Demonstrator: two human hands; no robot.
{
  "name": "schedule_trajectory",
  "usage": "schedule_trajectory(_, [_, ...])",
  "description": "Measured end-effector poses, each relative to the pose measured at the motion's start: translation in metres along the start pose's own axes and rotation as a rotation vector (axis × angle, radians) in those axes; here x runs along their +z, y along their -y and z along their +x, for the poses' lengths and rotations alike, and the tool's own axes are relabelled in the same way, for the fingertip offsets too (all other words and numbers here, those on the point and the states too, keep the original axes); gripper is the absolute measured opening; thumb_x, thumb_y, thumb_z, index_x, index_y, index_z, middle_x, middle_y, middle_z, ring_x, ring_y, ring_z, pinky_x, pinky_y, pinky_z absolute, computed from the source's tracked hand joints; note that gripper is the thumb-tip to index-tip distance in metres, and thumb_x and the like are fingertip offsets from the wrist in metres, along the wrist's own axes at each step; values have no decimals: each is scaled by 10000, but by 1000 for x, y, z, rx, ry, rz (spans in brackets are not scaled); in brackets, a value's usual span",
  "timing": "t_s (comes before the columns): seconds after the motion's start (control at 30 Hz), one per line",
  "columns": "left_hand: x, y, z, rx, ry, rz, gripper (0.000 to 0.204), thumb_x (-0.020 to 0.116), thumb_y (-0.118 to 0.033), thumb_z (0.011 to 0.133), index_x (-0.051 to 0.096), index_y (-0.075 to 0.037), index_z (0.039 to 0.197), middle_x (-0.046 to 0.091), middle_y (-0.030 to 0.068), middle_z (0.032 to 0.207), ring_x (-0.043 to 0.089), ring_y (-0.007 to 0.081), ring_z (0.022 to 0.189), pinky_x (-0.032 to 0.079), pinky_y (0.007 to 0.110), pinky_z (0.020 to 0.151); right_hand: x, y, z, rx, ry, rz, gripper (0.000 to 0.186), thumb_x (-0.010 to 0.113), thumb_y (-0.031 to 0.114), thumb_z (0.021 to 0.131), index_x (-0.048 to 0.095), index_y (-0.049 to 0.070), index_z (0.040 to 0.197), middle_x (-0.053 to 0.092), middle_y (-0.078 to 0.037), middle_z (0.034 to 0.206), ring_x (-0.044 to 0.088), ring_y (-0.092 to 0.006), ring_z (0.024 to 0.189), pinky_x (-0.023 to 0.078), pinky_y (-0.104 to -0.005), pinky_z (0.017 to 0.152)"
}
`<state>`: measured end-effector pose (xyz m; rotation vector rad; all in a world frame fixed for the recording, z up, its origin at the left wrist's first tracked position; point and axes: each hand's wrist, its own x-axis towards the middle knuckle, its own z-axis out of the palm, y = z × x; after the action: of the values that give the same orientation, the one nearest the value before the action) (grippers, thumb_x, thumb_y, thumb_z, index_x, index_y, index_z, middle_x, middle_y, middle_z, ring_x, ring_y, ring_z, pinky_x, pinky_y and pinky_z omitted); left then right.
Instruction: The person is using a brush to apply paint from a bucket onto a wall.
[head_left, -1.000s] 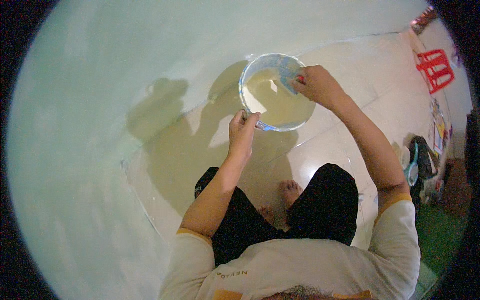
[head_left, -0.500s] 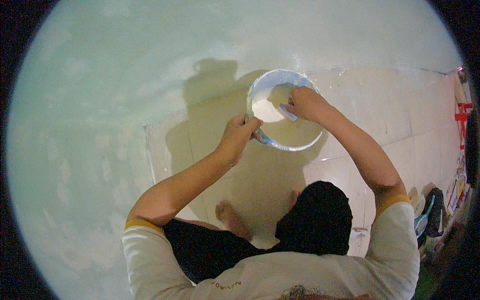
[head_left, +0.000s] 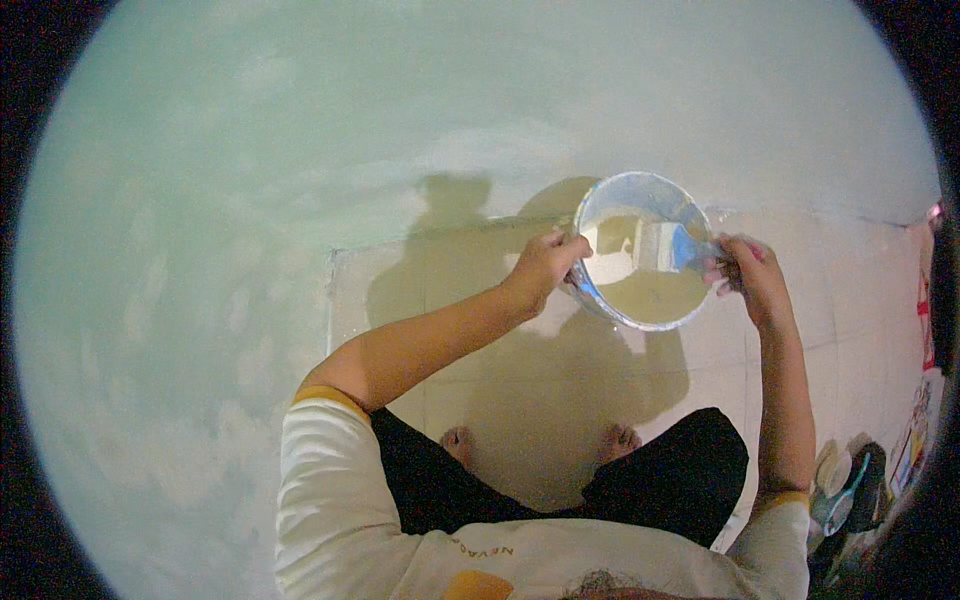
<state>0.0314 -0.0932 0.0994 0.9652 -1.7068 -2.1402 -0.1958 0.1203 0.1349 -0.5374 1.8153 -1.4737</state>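
Note:
My left hand (head_left: 555, 270) grips the left rim of a round, paint-smeared white bucket (head_left: 642, 182), thumb over the edge. Pale creamy liquid (head_left: 645, 295) lies inside. My right hand (head_left: 750, 280), at the right of the bucket, holds a paintbrush (head_left: 680, 245) with a blue ferrule or handle; its pale, coated bristles point left over the liquid. Part of the handle is hidden by my fingers and slightly blurred.
A pale green wall (head_left: 180, 280) with whitish patches curves round the left and top. Beige tiled floor (head_left: 820, 290) lies under my bare feet. At the far right are a red plastic object (head_left: 922, 335), a light-blue racket-like item (head_left: 840, 500) and dark clutter.
The bucket and both hands now sit further right in the view. My right hand has moved out to the bucket's right side and turned, showing the brush's bristles lying sideways.

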Motion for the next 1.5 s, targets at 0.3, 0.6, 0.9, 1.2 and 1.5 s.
schedule_trajectory(0.3, [-24,25,4,-62,-33,-100,206,598,-193,822,599,-10,916,600,60,811,593,180,737,492,332,640,5,-37,-9,44,31,501,285,511,257,958,568,5,1077,666,-94,865,625,-117,673,481,-206,472])
schedule_trajectory(0.6, [-28,46,4,-92,-6,-164,200,589,-186,814,584,-3,896,589,74,789,578,174,728,500,343,654,35,57,-1,-326,-74,406,357,550,265,949,560,-21,1161,654,-109,903,634,-154,733,521,-246,630])
schedule_trajectory(0.9, [-41,79,28,-117,93,-171,290,513,-180,832,547,25,1035,618,134,988,620,254,904,516,418,820,123,169,32,-825,-19,261,362,596,208,924,573,-63,1162,647,-160,939,668,-222,819,581,-327,720])
schedule_trajectory(1.2, [-36,96,37,-91,-19,-307,149,588,-158,790,569,-11,812,524,61,705,526,172,643,509,351,601,44,195,75,-1029,-427,148,303,613,203,910,623,-45,1084,695,-134,813,684,-181,701,556,-277,633])
schedule_trajectory(1.5, [-31,70,19,-136,-43,-240,152,586,-161,800,568,-16,838,565,73,744,554,172,642,531,366,609,3,201,75,-1024,-862,-340,265,565,186,938,625,-42,1058,663,-145,871,667,-154,697,556,-270,633])
